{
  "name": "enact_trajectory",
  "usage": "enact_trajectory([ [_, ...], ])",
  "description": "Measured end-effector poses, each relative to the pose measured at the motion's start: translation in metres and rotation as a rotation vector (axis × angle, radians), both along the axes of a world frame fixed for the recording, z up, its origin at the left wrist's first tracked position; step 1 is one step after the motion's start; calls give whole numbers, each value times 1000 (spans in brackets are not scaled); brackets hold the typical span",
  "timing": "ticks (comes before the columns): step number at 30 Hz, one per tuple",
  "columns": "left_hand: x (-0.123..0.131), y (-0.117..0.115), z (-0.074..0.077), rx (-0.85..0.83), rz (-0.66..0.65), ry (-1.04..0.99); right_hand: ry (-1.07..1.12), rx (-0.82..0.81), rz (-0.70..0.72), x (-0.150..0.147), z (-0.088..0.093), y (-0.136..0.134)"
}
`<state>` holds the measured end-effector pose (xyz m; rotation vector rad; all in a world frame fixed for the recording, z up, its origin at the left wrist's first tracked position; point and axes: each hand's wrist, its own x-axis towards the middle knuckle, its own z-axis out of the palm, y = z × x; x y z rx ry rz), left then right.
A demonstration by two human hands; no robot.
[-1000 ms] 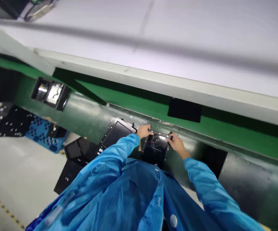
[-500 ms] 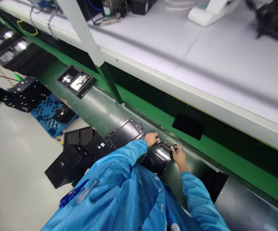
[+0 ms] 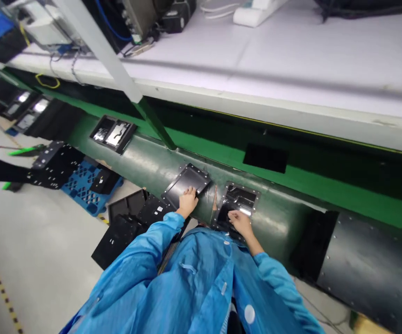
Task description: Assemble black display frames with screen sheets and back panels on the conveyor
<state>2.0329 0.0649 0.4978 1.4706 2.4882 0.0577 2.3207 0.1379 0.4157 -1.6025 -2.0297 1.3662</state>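
My left hand is at the near right edge of a flat black panel with small white dots along its border. Its fingers bend over the top, and the thumb lies along the edge. To the right, a glossy black tray with a dotted rim and a clear, reflective surface lies on the green bench. My right hand is over the tray's near part, fingers pinched together. Whatever may be between those fingertips is too small to make out.
A white shelf runs above the green bench. Further left sits a framed black box. Stacked black panels and a blue pallet are at left. A dark plate lies at right.
My left hand has moved left from the glossy tray to the flat panel. My right hand has shifted from the tray's far right corner to its near part. The view has turned.
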Motion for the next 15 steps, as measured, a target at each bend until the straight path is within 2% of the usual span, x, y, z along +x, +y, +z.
enact_trajectory([
  [2, -10, -3, 26, 69, 50, -16, 71, -73, 14, -16, 10, -1],
  [4, -26, -5, 52, 205, 122, -46, 155, -103, -17, -29, 19, 0],
  [6, -39, -1, 68, 401, 194, -189, 269, -119, -73, -41, 24, 0],
  [7, -41, 3, 70, 492, 230, -326, 334, -138, -105, -45, 25, 0],
  [9, -31, 15, 61, 596, 313, -667, 441, -179, -192, -48, 23, -1],
  [11, -5, 32, 36, 582, 436, -936, 461, -173, -326, -38, 16, 0],
  [13, 32, 48, 4, 517, 538, -1050, 379, -110, -491, -16, 7, 2],
  [15, 68, 61, -24, 431, 572, -1092, 217, -45, -613, 12, 0, 6],
])
